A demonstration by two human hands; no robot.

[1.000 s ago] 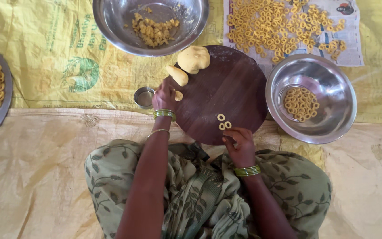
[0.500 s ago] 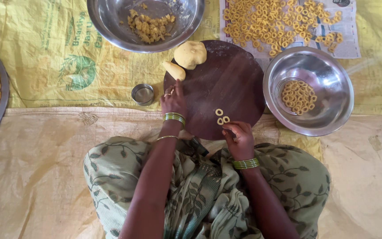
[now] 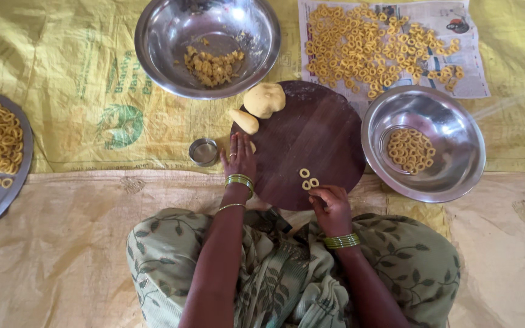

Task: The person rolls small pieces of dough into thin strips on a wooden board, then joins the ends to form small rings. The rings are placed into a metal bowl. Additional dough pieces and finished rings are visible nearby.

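Her left hand [image 3: 239, 158] lay flat on the round dark wooden board [image 3: 311, 136]; her curled right hand [image 3: 330, 206] (nearer) sat just below three small dough rings [image 3: 308, 180].

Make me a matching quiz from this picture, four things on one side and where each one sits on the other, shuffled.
Things:
1. dough ball
2. small steel cup
3. three dough rings
4. crumbly dough bits

Places:
A. in the top steel bowl
B. far edge of the round wooden board
C. off the board, beside the left hand
D. on the board, just ahead of the right hand

Pairs: 1-B, 2-C, 3-D, 4-A
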